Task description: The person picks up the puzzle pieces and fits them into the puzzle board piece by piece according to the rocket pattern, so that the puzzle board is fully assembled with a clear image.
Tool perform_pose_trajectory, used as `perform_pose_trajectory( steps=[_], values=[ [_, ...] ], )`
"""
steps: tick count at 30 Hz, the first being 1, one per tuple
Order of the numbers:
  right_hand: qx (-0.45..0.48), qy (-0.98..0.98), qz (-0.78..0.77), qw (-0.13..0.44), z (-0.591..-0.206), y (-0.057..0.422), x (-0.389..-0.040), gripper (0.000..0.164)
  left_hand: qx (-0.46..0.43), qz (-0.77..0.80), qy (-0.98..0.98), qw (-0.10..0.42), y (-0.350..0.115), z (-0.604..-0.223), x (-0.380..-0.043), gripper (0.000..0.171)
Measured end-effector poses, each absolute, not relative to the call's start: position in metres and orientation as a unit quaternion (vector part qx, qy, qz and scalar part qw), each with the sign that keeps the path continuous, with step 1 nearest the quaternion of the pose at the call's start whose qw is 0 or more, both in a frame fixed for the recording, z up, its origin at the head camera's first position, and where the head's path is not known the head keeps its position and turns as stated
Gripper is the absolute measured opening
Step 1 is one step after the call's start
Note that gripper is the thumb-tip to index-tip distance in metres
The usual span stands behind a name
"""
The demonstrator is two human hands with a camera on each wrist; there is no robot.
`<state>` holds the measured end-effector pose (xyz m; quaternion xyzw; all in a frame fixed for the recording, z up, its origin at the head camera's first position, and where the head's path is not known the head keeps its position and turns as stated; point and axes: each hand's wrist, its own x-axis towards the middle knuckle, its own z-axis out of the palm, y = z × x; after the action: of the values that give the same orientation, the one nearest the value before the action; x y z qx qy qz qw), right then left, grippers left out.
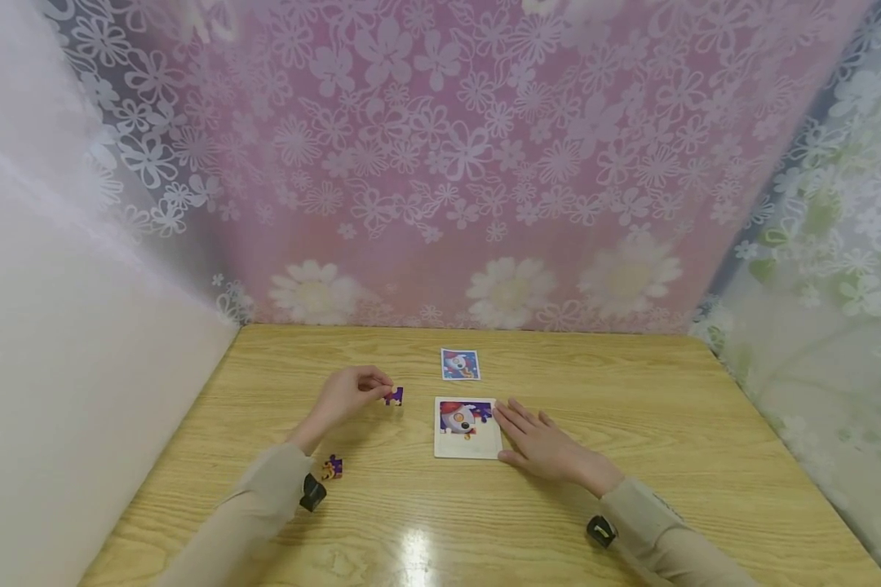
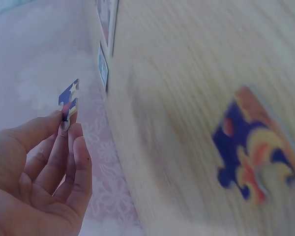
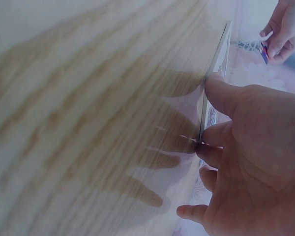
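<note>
Between thumb and fingertips my left hand pinches a purple jigsaw piece, raised above the table in the left wrist view. A second jigsaw piece, purple with yellow and orange curls, lies near my left wrist. My right hand rests at the right edge of a white puzzle tray, its thumb and fingers spread along the rim. Fitted pieces in the tray's upper part show a white face with a red top on purple. The tray's lower part shows bare white.
A small picture card with a similar face lies behind the tray on the wooden table. Flowered pink cloth rises at the table's back edge, with pale cloth at both sides. Each wrist wears a black device.
</note>
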<state>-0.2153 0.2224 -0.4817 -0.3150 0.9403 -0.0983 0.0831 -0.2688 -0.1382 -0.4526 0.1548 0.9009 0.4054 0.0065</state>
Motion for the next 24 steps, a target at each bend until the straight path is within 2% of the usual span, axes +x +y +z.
perform_pose_trajectory(
  steps=[11, 17, 24],
  values=[
    [-0.315, 0.941, -0.093, 0.084, -0.481, 0.222, -0.215, 0.068, 0.167, 0.443, 0.88, 0.027, -0.095, -0.448, -0.285, 0.007],
    [-0.316, 0.941, -0.093, 0.082, -0.479, 0.222, -0.215, 0.069, 0.202, 0.439, 0.875, 0.031, -0.071, -0.448, -0.289, 0.009],
    [-0.331, 0.937, -0.096, 0.057, -0.485, 0.224, -0.216, 0.069, 0.234, 0.434, 0.869, 0.044, -0.044, -0.451, -0.287, 0.006]
  ],
)
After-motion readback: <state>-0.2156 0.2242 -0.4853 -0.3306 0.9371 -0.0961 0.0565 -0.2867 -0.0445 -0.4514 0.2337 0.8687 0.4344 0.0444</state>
